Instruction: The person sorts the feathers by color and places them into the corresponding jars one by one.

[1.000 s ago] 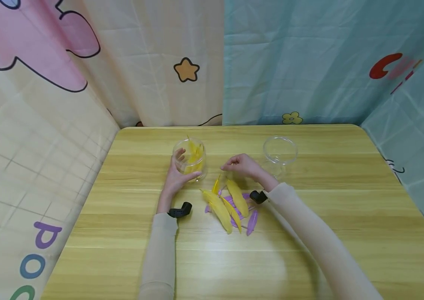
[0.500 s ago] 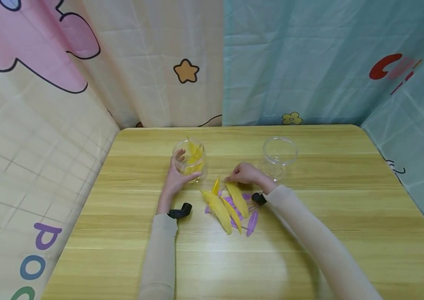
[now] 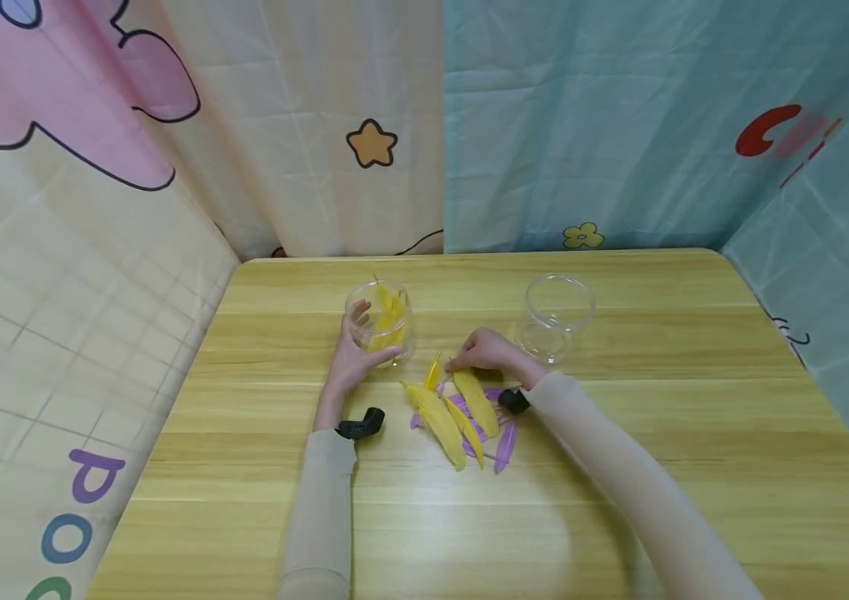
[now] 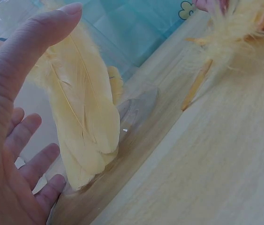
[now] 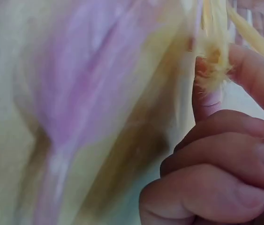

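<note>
Okay, your left hand [image 3: 349, 358] wraps the clear jar [image 3: 382, 321] from its 8 o'clock side, thumb and fingers curved around the glass. Yellow feathers [image 4: 82, 117] stand inside that jar, leaning on the wall; the left wrist view shows your fingers through the glass behind them. The jar stands on the counter [image 3: 694, 433], at about 10 o'clock from the loose pile.

Your right hand [image 3: 487, 350] sits at the pile's 12 o'clock edge, fingers curled, tips pinching the fluffy end of a yellow feather [image 3: 475, 400]. The right wrist view confirms the pinch, the fluff caught between thumb and fingertip [image 5: 211, 101]; the rest of it is blurred.

The pile lies between your forearms: several yellow feathers fanned over purple feathers [image 3: 505, 446], touching and overlapping. One small yellow feather [image 3: 433, 371] pokes up at the pile's 11 o'clock.

An empty clear jar [image 3: 555, 312] stands at 1 o'clock from your right hand, just beside it, upright. There's a black wrist camera on each wrist [image 3: 362, 425]. Printed curtains [image 3: 581, 125] hang behind the counter.
</note>
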Action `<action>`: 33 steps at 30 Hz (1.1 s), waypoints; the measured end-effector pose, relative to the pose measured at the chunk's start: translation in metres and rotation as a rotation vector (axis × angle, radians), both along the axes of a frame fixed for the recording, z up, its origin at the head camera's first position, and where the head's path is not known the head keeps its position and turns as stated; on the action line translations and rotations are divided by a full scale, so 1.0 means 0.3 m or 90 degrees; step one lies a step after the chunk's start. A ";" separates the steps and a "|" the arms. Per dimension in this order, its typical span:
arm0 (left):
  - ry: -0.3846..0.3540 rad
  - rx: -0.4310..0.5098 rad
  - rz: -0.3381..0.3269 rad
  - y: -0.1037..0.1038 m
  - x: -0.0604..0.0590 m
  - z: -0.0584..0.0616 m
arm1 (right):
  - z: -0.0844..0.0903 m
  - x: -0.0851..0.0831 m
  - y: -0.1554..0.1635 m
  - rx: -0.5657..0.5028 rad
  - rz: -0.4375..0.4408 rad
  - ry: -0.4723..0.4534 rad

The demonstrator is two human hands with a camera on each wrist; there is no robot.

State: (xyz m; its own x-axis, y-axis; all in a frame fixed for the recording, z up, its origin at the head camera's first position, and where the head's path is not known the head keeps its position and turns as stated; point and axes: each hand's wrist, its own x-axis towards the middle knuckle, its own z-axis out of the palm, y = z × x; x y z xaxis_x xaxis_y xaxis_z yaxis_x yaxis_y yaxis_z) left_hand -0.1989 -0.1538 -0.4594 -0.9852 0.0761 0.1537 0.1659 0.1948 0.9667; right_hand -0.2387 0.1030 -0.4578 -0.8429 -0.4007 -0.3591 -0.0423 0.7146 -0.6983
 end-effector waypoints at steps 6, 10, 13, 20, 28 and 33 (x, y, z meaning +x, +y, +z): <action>0.004 0.000 -0.002 0.001 0.002 0.002 | 0.020 -0.006 0.027 -0.023 -0.004 -0.037; 0.006 0.000 -0.006 0.000 0.002 0.003 | 0.050 -0.011 0.039 -0.054 -0.009 -0.044; 0.005 -0.001 -0.007 0.001 0.002 0.003 | 0.074 -0.015 0.043 -0.100 -0.018 -0.059; 0.009 -0.004 -0.006 0.003 0.001 0.002 | 0.133 -0.017 0.040 -0.204 -0.042 -0.082; 0.008 0.003 -0.005 0.002 -0.003 -0.003 | 0.204 -0.013 0.003 -0.332 -0.113 -0.025; 0.011 0.010 -0.009 0.001 -0.006 -0.007 | 0.246 -0.021 -0.038 -0.448 -0.173 0.003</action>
